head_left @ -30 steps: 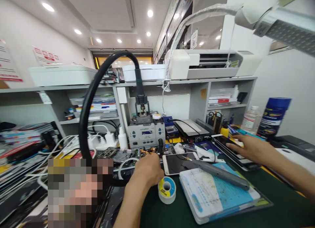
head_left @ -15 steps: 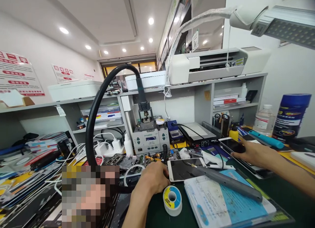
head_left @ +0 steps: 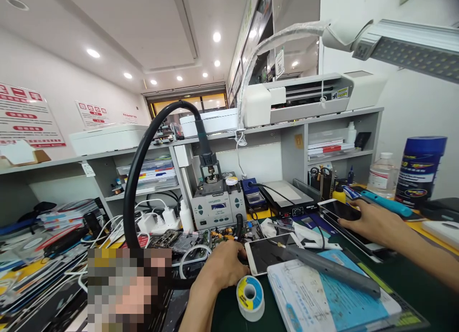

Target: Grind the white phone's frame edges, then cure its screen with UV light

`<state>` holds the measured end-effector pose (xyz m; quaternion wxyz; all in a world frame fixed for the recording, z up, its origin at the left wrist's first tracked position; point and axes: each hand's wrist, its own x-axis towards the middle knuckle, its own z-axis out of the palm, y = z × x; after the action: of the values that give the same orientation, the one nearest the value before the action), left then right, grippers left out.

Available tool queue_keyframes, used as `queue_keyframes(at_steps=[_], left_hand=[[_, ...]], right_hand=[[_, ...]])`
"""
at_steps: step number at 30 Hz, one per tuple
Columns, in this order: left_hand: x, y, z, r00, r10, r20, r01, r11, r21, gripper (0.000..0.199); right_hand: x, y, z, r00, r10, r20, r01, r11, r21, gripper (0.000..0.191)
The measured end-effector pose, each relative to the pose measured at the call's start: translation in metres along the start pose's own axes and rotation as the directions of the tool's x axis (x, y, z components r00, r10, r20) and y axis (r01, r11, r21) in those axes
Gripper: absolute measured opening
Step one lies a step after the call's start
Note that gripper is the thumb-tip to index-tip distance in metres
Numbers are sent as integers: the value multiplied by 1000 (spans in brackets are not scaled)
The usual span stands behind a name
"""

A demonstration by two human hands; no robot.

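Note:
My left hand (head_left: 227, 264) rests on the green mat with its fingers curled at the left edge of a white-framed phone (head_left: 264, 254) with a dark screen. Its fingertips are partly hidden. That phone lies face up, slightly askew, its lower right side beside a blue-and-white booklet (head_left: 304, 294). Across booklet and phone lies a grey soldering iron handle (head_left: 337, 272). Just in front of my left hand stands a solder wire spool (head_left: 250, 298). My right hand (head_left: 366, 222) grips the right end of another white-framed phone (head_left: 337, 208), which lies on a stack of dark panels.
A hot air rework station (head_left: 218, 208) stands behind, with a thick black hose (head_left: 131, 193) arching at the left. Circuit boards (head_left: 179, 241) crowd beside my left hand. A blue canister (head_left: 419, 169) and a clear bottle (head_left: 383, 176) stand far right. A lamp (head_left: 412, 45) hangs above.
The phone at my left hand has turned a little, its left end now nearer me. My right hand stays on the other phone. The whole view has shifted slightly.

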<state>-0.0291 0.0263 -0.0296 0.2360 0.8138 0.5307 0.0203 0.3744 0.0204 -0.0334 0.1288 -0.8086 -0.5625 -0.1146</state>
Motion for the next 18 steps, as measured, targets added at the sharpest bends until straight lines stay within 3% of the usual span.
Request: queue_keyframes(at_steps=[9,18], left_hand=[[-2,7,-3,998,9,-56,-11,999,-43,28],[4,4,2,998,12,-61,-11,1000,15,28]], right_hand=[[1,-3,-7,984,68,-165,-44,989,144,46],[-17,-35,-35,941,48,-336,92,917,389,59]])
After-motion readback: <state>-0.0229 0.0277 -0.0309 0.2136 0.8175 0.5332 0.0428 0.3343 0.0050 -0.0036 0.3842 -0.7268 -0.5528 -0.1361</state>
